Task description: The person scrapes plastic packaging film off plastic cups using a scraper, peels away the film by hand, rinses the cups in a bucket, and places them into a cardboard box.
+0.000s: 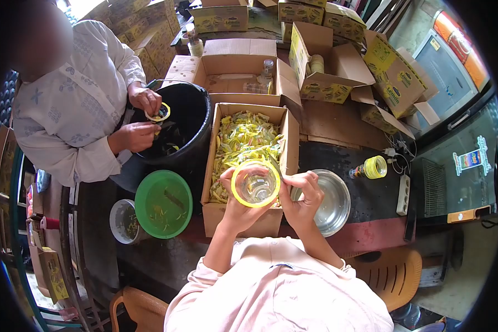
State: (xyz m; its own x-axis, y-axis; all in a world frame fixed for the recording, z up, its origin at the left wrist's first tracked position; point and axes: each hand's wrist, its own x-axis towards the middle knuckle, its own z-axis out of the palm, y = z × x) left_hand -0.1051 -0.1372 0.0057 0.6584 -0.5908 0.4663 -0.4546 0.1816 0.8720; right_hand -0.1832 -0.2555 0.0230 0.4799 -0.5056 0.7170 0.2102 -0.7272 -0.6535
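My left hand (237, 214) is closed around a clear cup (257, 187) with a bright yellow rim, its round opening turned up toward me. At the cup's right side, my right hand (304, 193) is closed in a pinch. A thin dark strip (275, 165) runs from its fingertips along the rim; I cannot make out its kind. Below both hands, a cardboard box (213, 218) holds a heap of yellow-green scraps (249, 135). A metal bowl (333, 207) stands just right of my right hand, partly covered by it.
On the left, a co-worker (77, 110) holds a yellow-rimmed piece over a black bucket (203, 124). A green basin (163, 229) and a grey tub (119, 221) stand nearby. Stacked yellow-rimmed cups (375, 167) lie beside a power strip (403, 195). Open cartons (337, 66) fill the back.
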